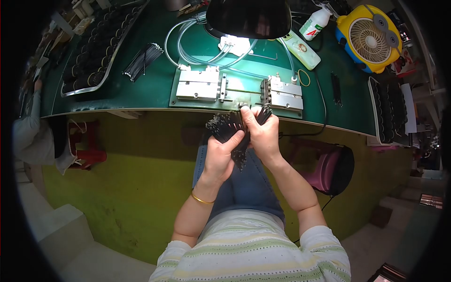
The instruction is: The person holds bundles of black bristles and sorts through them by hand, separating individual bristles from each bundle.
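Just in front of the table's edge, my left hand is wrapped round a thick bundle of thin black rods with small light tips. My right hand is closed round the upper right part of the rods, its thumb near the tips. Both hands are close together above my lap. Directly beyond them on the green table is a metal fixture with a left silver block and a right silver block, joined to clear tubes.
A black lamp head hangs over the fixture. Loose rods and a filled tray are at left. On the right are a bottle, a yellow fan and another tray. A person's sleeve shows far left.
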`<action>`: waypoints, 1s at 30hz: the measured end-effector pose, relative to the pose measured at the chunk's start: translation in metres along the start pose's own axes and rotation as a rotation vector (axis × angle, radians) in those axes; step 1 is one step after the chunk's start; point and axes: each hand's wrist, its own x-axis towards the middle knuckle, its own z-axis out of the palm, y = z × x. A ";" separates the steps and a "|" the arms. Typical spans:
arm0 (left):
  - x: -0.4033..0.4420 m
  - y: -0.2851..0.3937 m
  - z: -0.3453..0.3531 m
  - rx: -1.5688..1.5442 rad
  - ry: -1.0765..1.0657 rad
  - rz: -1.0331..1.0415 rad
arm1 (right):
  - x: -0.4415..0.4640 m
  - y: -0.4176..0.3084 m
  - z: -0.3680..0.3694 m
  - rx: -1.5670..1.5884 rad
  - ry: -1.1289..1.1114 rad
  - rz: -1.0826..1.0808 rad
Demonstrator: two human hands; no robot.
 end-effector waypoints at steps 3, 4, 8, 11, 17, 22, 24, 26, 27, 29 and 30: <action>-0.001 0.001 0.002 -0.004 0.037 0.028 | -0.004 0.000 0.002 0.013 -0.001 -0.026; -0.001 0.001 0.002 -0.005 0.036 0.030 | -0.005 0.000 0.002 0.020 -0.001 -0.038; -0.002 0.002 0.001 0.022 0.067 0.030 | -0.006 0.000 0.002 0.002 -0.021 -0.081; 0.000 0.001 0.001 0.012 0.080 0.022 | -0.002 0.007 0.004 -0.011 0.019 -0.140; 0.003 0.000 0.000 0.017 0.074 0.019 | 0.002 0.010 0.003 0.005 0.048 -0.091; 0.004 0.001 0.000 0.009 0.049 0.002 | 0.002 0.004 0.004 0.045 0.061 -0.026; 0.004 0.001 0.002 0.003 0.045 -0.001 | 0.004 0.004 0.002 0.017 0.056 -0.009; 0.004 0.001 0.005 -0.003 0.057 0.003 | 0.005 0.004 0.000 0.019 0.044 0.000; 0.004 0.001 0.006 -0.005 0.063 0.004 | 0.005 0.004 -0.001 0.021 0.035 0.008; 0.004 0.001 0.005 -0.006 0.062 0.003 | 0.005 0.005 -0.002 0.024 0.025 0.015; 0.004 0.001 0.005 -0.007 0.061 0.002 | 0.004 0.005 -0.002 0.022 0.024 0.019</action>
